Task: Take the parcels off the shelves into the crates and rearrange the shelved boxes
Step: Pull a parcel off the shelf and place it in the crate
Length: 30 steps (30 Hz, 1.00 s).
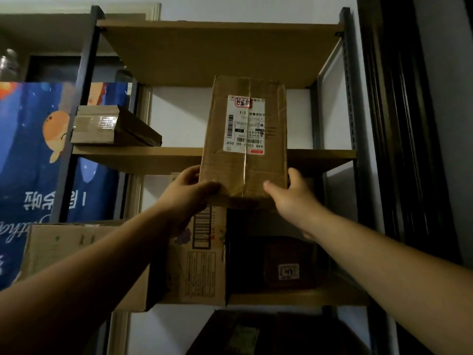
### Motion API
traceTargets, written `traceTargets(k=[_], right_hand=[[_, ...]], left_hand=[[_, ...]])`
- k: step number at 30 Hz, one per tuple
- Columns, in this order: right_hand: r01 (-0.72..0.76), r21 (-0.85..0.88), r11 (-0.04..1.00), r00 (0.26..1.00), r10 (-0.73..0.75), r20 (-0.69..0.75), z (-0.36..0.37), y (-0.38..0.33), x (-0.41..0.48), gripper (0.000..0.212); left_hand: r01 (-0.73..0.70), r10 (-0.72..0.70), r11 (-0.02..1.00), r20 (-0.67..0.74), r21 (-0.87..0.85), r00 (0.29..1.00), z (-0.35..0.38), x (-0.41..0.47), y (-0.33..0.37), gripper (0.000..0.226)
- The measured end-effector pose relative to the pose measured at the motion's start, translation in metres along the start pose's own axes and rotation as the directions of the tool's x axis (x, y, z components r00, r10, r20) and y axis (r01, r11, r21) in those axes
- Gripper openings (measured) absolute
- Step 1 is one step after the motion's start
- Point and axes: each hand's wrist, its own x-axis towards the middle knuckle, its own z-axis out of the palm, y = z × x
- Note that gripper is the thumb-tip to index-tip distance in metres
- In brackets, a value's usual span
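- Because the tall cardboard box point(243, 139) is gripped only at its lower end, with most of its length standing above the grip, a tip sideways or towards the person is judged the chief risk.
- The left hand point(189, 193) is seen with its thumb pressed on the front face and its fingers curled round the left edge. The right hand point(289, 198) is set likewise, thumb on the front and fingers wrapped behind the right edge.
- The box is held upright in front of the middle shelf point(128, 157), its upper part standing in the bay under the top shelf point(204, 52). Whether its base touches the board cannot be told.
- A snag could be caused if the box is lifted before it is drawn out, since its upper end stands near the underside of the top shelf.
- A slip may be invited by the glossy tape point(245, 175) down the front, close to where the thumbs are placed.
- Should the grip be lost, the printed carton point(202, 265) and the small dark parcel point(289, 265) on the shelf below would probably be struck.
- The flat parcel point(102, 126) lies well apart to the left, so it is unlikely to be knocked.
- No crate is in view, so a blind set-down is a further hazard.
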Motion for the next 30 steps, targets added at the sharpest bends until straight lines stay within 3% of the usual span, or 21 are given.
traceTargets(k=[4,19,25,28,30], right_hand=[[0.015,0.05,0.999,1.0,-0.014,-0.006,0.003,0.015,-0.02,0.059],[0.001,0.0,1.0,1.0,-0.001,0.026,-0.001,0.041,-0.046,0.041],[-0.037,0.071,0.997,0.996,0.032,0.078,-0.002,0.057,-0.071,0.036],[-0.074,0.087,0.993,0.99,0.063,0.129,-0.001,0.068,-0.09,0.036],[-0.111,0.075,0.991,0.985,0.1,0.144,0.0,0.075,-0.099,0.035]], left_hand=[[-0.014,0.015,1.0,0.04,-0.025,0.999,0.005,-0.019,-0.019,0.045],[-0.018,0.021,0.997,0.041,-0.077,0.999,0.014,-0.046,-0.057,0.043],[0.017,-0.007,0.991,0.081,-0.131,0.997,0.013,-0.07,-0.075,0.057],[0.05,-0.031,0.981,0.103,-0.186,0.994,0.012,-0.081,-0.088,0.083],[0.056,-0.037,0.971,0.086,-0.232,0.996,0.013,-0.083,-0.093,0.084]])
